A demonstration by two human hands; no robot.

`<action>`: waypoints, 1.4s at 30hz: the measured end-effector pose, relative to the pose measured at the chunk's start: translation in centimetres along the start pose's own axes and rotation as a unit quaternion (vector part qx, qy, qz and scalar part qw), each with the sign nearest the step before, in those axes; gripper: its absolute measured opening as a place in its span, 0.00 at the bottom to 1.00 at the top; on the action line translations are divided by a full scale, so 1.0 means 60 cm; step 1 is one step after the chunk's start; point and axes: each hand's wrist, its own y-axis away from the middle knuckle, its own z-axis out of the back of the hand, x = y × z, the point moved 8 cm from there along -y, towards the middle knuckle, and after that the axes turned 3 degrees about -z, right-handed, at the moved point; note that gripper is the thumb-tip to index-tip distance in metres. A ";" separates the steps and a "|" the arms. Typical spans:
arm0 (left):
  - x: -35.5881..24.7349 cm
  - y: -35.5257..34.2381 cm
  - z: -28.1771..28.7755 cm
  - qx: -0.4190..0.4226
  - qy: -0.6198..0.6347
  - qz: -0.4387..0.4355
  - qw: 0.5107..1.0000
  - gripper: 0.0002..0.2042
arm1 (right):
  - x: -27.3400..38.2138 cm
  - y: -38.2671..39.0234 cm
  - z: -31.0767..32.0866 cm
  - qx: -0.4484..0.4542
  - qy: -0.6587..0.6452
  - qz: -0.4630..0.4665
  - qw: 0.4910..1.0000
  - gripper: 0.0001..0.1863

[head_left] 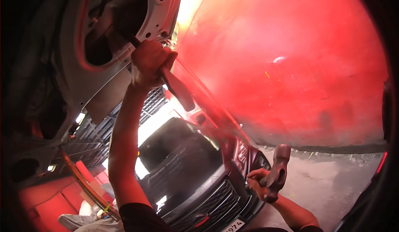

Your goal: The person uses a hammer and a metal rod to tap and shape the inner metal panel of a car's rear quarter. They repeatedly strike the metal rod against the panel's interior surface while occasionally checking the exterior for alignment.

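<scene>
My left hand [150, 62] is raised and wrapped around a flat-ended metal bar [179, 91]. The bar's broad, paddle-like end points down to the right; its other end reaches into an opening in a pale sheet-metal vehicle panel [75, 61] above. Whether its tip touches the metal inside is hidden in shadow. Lower right, my right hand [258, 183] grips a hammer [281, 165] close to its head. The hammer's head stands roughly upright, apart from the panel and the bar. Its handle is mostly hidden.
Below my arms stands a dark car [216, 203] with a black grille and a headlight. A red wall [286, 66] rises at the right above a grey floor [316, 186]. Pale cloth-like items [89, 221] lie at lower left, beside a curved orange-brown strip [85, 180].
</scene>
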 end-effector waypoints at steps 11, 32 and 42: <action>0.016 -0.001 -0.010 0.031 -0.027 -0.041 0.998 0.13 | 0.032 -0.049 -0.071 0.039 0.066 0.057 0.995 0.09; 0.049 0.010 -0.006 0.008 -0.046 -0.083 0.995 0.16 | 0.151 -0.217 -0.153 0.027 -0.032 -0.049 0.998 0.05; 0.051 0.010 -0.009 -0.007 -0.046 -0.085 0.995 0.14 | 0.167 -0.264 -0.158 0.026 0.035 0.169 0.985 0.05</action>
